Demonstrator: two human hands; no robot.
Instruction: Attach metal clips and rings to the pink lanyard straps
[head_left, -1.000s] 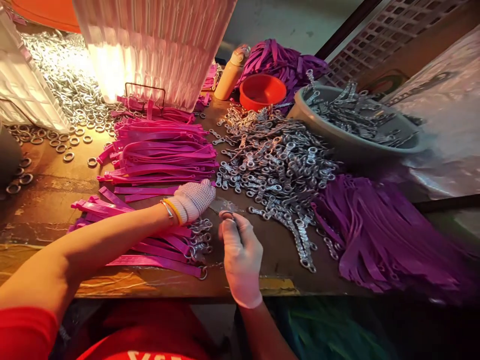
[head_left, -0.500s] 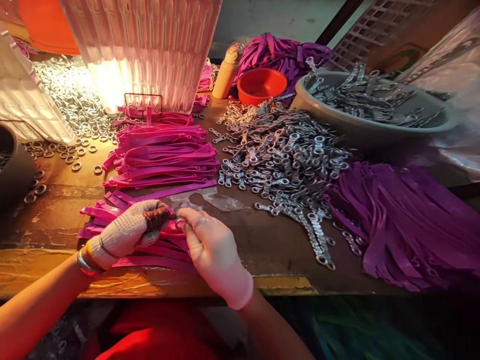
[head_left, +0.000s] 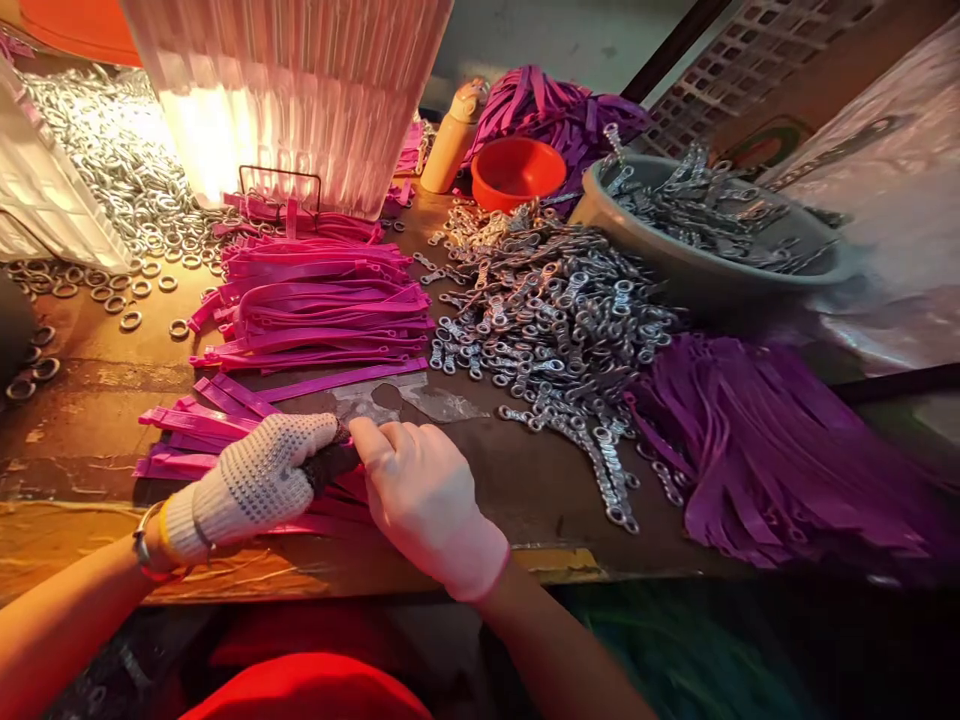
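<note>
My left hand [head_left: 259, 480], in a dotted knit glove with dark fingertips, is closed around the end of a magenta strap [head_left: 346, 441]. Only a sliver of that strap shows between the hands. Pressed against those fingertips is my right hand [head_left: 420, 490], in a thin white glove, its fingers pinched together. The metal ring seen at its fingertips a moment earlier is now hidden behind the fingers. Beneath both hands lies a loose layer of magenta straps [head_left: 202, 425]. Just beyond is a neat stack of similar straps [head_left: 330, 310].
Metal links [head_left: 555, 300] are heaped right of the stack, beside purple straps [head_left: 772, 450]. A grey basin [head_left: 697, 270] of links, a red bowl [head_left: 517, 175] and a bottle [head_left: 454, 140] stand behind. Loose rings [head_left: 142, 220] lie left, around upright ribbed trays [head_left: 300, 100].
My left hand has rolled so more of its back shows, and the two hands press closer together. The ring between them is no longer visible. The view has shifted slightly.
</note>
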